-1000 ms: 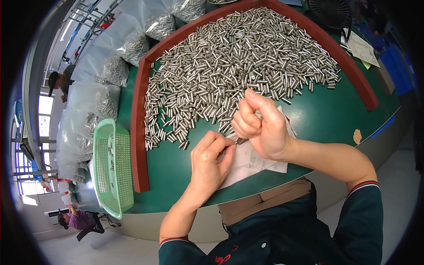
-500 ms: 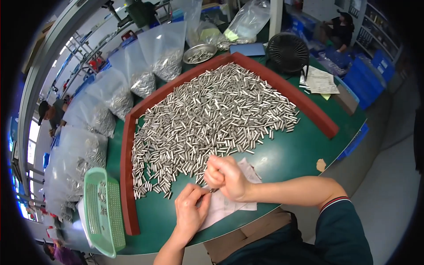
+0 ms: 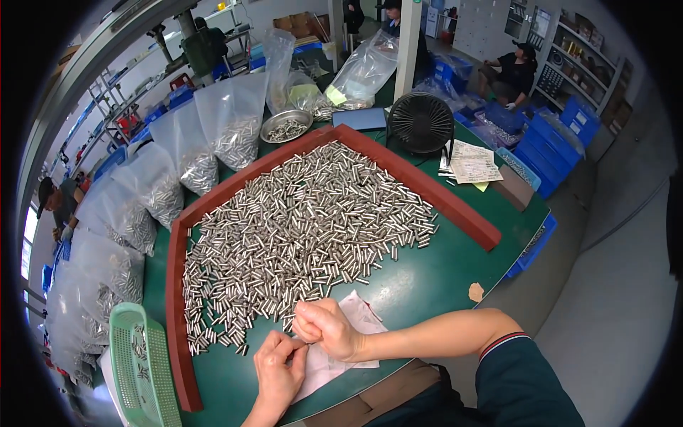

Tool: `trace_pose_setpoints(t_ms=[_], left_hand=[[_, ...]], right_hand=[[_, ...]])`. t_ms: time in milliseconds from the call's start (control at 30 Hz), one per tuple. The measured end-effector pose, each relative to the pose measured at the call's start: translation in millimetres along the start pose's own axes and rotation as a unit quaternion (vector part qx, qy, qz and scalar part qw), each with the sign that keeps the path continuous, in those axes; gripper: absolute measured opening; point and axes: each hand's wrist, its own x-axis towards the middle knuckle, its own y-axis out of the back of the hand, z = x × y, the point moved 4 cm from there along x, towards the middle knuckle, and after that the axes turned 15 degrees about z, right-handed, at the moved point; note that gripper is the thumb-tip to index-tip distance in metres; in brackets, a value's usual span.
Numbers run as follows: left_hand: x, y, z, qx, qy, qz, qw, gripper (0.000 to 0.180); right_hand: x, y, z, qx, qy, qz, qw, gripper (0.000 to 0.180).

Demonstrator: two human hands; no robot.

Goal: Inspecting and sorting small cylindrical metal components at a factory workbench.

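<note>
Metal pins [image 3: 306,228] lie in a broad heap on the green table [image 3: 427,292], spreading from about 10 to 1 o'clock of the two hands, with the nearest loose ones just beside the right knuckles. The right hand [image 3: 331,331] is clenched into a fist; anything inside it is hidden. The left hand [image 3: 277,366] sits at the fist's 8 o'clock, its thumb and fingers drawn together at the tips, right up against the other hand or nearly so; I cannot tell whether a pin is pinched there. Under both hands lies a crumpled white sheet [image 3: 366,324], showing mostly toward 2 o'clock and toward 5.

A red wooden frame [image 3: 177,320] borders the heap, one bar at the hands' 9 to 10 o'clock, its corner at 12 and another bar ending near 2. Outside it, between 8 and 9, stands a green basket [image 3: 163,384] with a few pins inside. Clear bags [image 3: 196,174] of pins line up from 9 to 11. Farther off are a metal bowl [image 3: 304,131] at 12, a black fan [image 3: 421,122] at 1 and papers [image 3: 475,162] between 1 and 2.
</note>
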Motion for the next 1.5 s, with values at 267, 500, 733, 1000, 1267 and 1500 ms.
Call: trace_pose_setpoints(t_ms=[267,500,733,1000,1267,1500], left_hand=[[1,1,2,0.01,-0.016,-0.002,1.0,0.008],[-3,2,-28,-0.481,0.408,-0.072,0.773,0.011],[-1,4,-39,-0.491,0.417,-0.014,0.765,0.024],[10,-1,-19,0.138,0.02,0.036,0.99,0.016],[12,3,-19,0.028,0.023,0.091,0.995,0.006],[4,10,-49,-0.511,0.427,0.005,0.746,0.011]], right_hand=[[-13,-8,-10,-0.073,0.058,-0.034,0.995,0.038],[-2,-1,-19,-0.067,0.067,-0.016,0.995,0.04],[-2,1,-18,-0.08,0.071,-0.018,0.994,0.041],[-1,-3,-18,-0.08,0.1,-0.019,0.992,0.041],[1,-1,-15,-0.069,0.08,-0.018,0.994,0.041],[1,0,-17,-0.061,0.073,-0.004,0.995,0.041]])
